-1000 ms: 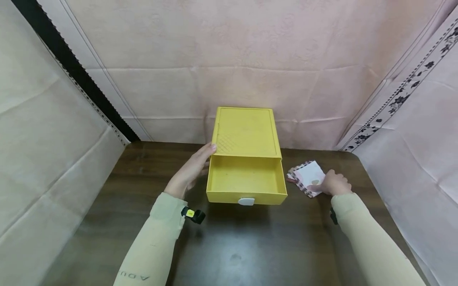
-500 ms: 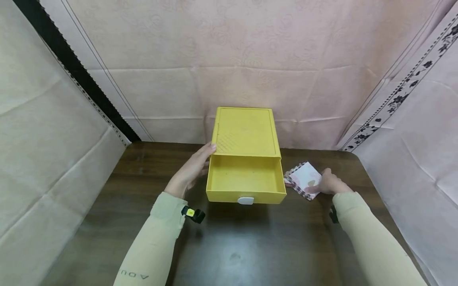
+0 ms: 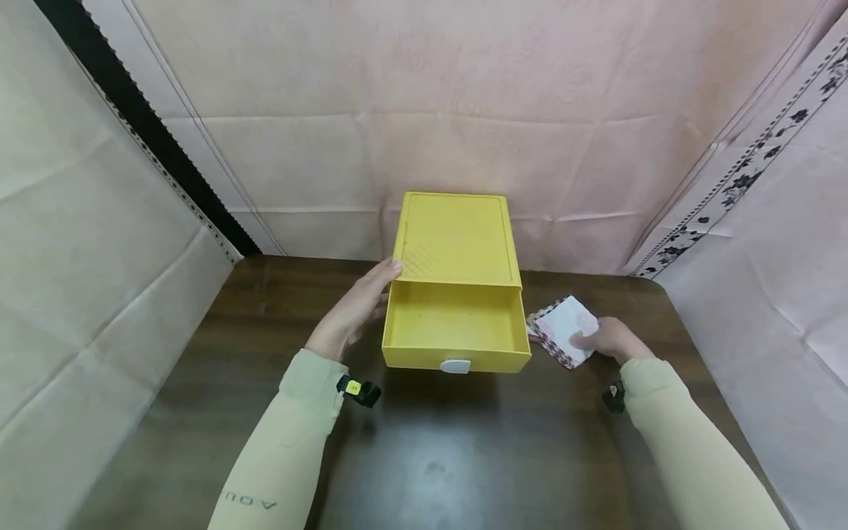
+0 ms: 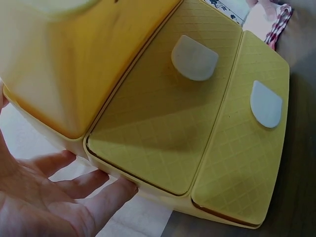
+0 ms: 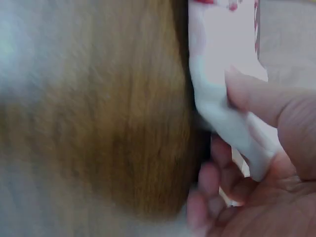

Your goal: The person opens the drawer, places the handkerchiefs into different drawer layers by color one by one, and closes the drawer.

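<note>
A yellow drawer box (image 3: 457, 239) stands at the back of the table with its top drawer (image 3: 457, 359) pulled out; nothing lies inside that drawer. Two lower drawers with white tabs, such as the middle drawer (image 4: 148, 118), are closed in the left wrist view. My left hand (image 3: 354, 309) touches the box's left side, its fingertips against the wall and its thumb by the top edge. To the right of the box, my right hand (image 3: 611, 340) pinches a folded white cloth (image 3: 562, 324) with a checked border, thumb on top and fingers beneath.
The dark wooden table (image 3: 437, 456) spreads in front of the box. A pale cloth wall (image 3: 477, 88) rises right behind it, with further cloth walls at left and right.
The folded cloth has shifted slightly left, toward the box, with my right hand, whose thumb now lies over its near edge. My left hand stays at the box; the head view tilts slightly.
</note>
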A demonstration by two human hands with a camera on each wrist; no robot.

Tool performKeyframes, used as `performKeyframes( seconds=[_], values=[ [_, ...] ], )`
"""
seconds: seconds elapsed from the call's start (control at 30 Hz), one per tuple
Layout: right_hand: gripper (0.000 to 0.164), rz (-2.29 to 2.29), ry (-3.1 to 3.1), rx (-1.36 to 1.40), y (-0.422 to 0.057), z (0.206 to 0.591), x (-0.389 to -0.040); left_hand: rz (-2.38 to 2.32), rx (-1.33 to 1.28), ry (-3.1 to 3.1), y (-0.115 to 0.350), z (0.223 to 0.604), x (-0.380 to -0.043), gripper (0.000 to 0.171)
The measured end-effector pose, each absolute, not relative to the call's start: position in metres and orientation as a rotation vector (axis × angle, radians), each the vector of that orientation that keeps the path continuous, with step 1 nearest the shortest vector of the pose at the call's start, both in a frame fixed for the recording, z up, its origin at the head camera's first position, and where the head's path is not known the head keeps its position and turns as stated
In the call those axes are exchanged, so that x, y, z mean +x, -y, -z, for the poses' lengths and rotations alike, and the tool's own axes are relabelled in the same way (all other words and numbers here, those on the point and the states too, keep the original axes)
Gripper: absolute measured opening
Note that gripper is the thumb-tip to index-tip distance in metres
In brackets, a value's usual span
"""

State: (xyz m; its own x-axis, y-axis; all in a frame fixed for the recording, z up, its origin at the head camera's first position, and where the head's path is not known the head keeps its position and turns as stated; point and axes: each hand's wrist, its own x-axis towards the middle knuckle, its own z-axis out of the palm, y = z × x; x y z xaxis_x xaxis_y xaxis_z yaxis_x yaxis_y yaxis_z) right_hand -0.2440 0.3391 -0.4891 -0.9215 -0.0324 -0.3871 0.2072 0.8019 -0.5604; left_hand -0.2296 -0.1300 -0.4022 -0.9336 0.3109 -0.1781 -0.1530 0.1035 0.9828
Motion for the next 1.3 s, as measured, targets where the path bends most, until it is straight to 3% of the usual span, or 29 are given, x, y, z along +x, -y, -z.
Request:
performKeyframes(
  seconds=[0.23,0.37,0.7,0.93,1.3],
  values=[
    [0.047,1.165,-2.706,0.129,-0.333,0.495,-0.237,-1.874,0.099,-2.063,0.135,0.405,-0.231,0.082],
    [0.038,1.239,-2.803,0.081,-0.337,0.488,-0.23,-1.882,0.1,-2.054,0.137,0.406,-0.232,0.083],
    [0.055,1.386,-3.033,-0.032,-0.324,0.409,-0.21,-1.866,0.083,-2.039,0.143,0.402,-0.232,0.083],
    [0.037,1.543,-3.003,-0.171,-0.3,0.347,-0.199,-1.895,0.156,-2.028,0.137,0.401,-0.235,0.077],
    [0.031,1.712,-2.867,-0.439,-0.25,0.284,-0.174,-1.929,0.17,-2.0,0.129,0.405,-0.235,0.077]
  ],
)
